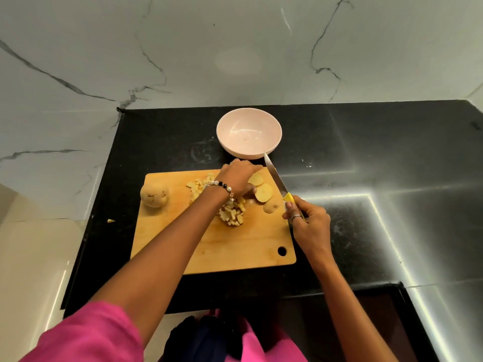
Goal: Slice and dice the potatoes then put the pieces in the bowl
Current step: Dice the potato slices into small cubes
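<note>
A wooden cutting board [230,252] lies on the black counter. Diced potato pieces [232,214] are heaped mid-board, with more pieces [196,185] behind my left wrist. Round potato slices [264,192] lie at the board's far right, with an end piece [271,206] nearer me. A whole potato [154,195] sits at the left edge. My left hand [239,177] reaches over the slices, fingers extended, thumb touching them. My right hand [308,220] grips a yellow-handled knife [274,176], blade pointing away toward the pale pink bowl [249,113], which looks empty.
One stray potato piece [111,220] lies on the counter left of the board. The black counter [366,158] extends to the right, with bright light reflections. A marble wall [235,48] rises behind the bowl. The counter's left edge drops off past the board.
</note>
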Demonstrator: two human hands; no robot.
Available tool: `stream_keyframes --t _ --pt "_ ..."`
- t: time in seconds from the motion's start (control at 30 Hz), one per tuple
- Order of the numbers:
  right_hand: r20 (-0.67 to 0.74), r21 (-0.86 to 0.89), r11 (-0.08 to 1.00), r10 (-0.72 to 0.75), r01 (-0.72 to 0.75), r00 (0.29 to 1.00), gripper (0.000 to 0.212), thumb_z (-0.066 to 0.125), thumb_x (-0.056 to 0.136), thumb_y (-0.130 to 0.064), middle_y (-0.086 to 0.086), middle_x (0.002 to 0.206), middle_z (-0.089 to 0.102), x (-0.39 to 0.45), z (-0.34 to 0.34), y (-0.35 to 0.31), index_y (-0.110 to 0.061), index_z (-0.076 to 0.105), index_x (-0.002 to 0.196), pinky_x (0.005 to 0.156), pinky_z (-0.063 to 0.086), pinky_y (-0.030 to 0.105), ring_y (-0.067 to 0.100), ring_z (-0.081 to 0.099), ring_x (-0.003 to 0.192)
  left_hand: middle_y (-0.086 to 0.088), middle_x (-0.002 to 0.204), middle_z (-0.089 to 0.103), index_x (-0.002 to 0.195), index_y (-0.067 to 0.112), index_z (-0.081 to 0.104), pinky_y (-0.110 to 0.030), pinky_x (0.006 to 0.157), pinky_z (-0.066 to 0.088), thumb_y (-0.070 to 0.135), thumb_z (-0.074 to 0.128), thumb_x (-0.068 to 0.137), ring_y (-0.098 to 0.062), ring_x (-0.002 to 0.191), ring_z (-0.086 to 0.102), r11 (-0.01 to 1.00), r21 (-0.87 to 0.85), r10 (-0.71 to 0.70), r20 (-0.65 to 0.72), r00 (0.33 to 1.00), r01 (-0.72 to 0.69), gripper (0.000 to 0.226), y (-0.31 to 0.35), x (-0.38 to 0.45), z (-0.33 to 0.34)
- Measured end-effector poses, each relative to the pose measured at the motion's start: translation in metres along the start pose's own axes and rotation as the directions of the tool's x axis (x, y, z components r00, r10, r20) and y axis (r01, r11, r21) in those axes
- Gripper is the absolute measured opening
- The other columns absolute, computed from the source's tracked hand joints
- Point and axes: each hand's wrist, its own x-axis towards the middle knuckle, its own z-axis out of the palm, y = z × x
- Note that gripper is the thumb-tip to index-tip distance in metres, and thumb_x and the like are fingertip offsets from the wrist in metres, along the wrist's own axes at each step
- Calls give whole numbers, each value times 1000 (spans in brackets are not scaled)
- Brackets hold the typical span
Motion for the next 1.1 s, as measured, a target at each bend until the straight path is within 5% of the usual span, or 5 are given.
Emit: stream_keyframes --t 0.3,0.53,0.8,0.9,1.1 --pt "27 11 1000 12 -12 1000 18 57 94 -18 -7 62 64 5 3 2 -17 72 84 45 33 17 3 45 45 -6 131 48 140 24 44 -33 102 37 33 78 73 -22 122 41 968 -248 16 -134 991 -49 75 -10 -1 0" --pt "40 32 999 -6 4 999 17 56 94 -19 -7 66 66 -4 9 -8 -30 68 87 53 45 37 23 56 57 2 125 50 133 24 53 -18 88 45 17 81 69 -11 112 48 775 -626 -123 -278 953 -82 70 -16 -57 -6" --pt "68 -19 999 -47 48 997 17 55 94 -18 -6 67 66 -52 41 -17 -12 69 103 54 45 27 3 55 53 4 124 51 136 26 48 -8 89 34 12 78 69 -6 110 47 815 -579 -192 -244 951 16 75 -38 -149 30" --pt "88 -66 989 -124 130 988 36 53 95 -20 6 76 70 -78 54 -23 -7 57 128 63 49 28 12 62 66 0 128 50 140 23 44 -11 94 32 10 77 69 -13 116 48 849 -528 -165 -242 956 13 79 -37 -163 44" --pt "154 -295 862 -382 412 911 42 44 91 -21 10 71 64 -119 73 -23 7 58 120 47 47 33 25 60 58 -2 148 36 146 18 31 -16 108 15 13 73 75 -15 137 30 868 -495 -173 -231 957 38 83 -38 -175 54"
